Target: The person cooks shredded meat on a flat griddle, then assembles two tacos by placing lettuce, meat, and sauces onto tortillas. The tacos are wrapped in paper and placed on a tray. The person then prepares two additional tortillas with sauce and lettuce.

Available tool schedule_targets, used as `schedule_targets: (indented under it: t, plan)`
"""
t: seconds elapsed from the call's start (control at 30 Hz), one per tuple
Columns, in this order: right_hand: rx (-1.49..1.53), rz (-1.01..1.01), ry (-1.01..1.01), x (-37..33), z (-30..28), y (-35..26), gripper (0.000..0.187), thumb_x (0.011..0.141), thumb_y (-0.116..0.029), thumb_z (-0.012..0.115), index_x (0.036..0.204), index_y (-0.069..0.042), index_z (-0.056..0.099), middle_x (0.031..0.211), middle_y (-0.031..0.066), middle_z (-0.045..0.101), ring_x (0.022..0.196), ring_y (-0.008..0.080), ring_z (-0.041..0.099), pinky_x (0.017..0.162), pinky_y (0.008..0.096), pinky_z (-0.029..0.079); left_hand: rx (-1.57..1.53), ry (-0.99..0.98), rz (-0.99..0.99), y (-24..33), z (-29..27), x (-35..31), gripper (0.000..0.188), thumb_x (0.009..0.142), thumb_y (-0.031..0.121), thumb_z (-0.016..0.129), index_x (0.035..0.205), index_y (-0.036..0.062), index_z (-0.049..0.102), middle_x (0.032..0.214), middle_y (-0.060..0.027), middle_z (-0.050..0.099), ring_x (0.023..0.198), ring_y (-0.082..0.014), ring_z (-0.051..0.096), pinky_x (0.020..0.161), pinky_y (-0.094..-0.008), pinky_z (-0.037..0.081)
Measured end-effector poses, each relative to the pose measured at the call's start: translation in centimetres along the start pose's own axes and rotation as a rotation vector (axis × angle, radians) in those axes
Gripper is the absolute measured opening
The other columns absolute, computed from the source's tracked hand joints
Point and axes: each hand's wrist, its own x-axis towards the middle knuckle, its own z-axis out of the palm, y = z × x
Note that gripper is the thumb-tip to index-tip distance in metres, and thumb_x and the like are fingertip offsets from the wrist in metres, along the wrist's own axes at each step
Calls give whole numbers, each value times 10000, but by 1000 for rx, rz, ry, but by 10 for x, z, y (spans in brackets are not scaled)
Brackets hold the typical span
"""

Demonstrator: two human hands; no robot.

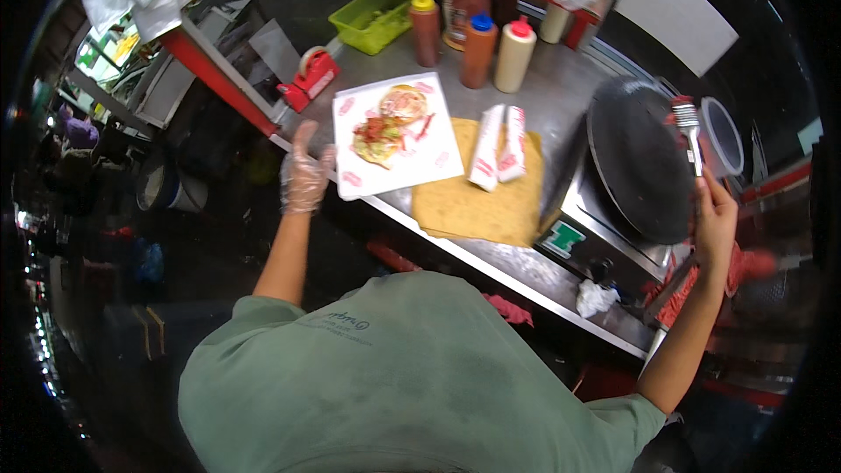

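Observation:
A clear plastic glove covers my left hand (304, 171), which is beside the left edge of a white printed paper sheet (363, 180). Its fingers are apart and nothing shows in them. On the sheet lies an opened burger: a sauced bun half (405, 105) above, and a half topped with lettuce and reddish filling (375, 138) below. At the right, my bare right hand (718, 215) is closed on a fork-like metal utensil (689, 127), its striped silver head pointing up with dark red at the tip. This hand is by the right rim of a round black pan (635, 158).
Two wrapped rolls (486, 151) lie on a tan board (473, 210). Behind stand sauce bottles (479, 51), a green basket (372, 22) and a red tape dispenser (309, 79). The pan sits on a steel stove (604, 228). A clear tub (723, 136) is behind my right hand.

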Motion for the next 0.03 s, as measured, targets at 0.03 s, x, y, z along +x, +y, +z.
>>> schedule_targets:
  t: [0.03]
  plan:
    - [34, -19, -56, -7, 37, -23, 411, 1059, -287, 644, 1389, -43, 668, 724, -69, 565, 495, 22, 463, 421, 209, 337, 3, 15, -10, -16, -11, 6, 604, 897, 236, 809, 1417, 55, 560, 1414, -197, 631, 1357, -362, 578, 1126, -436, 442]
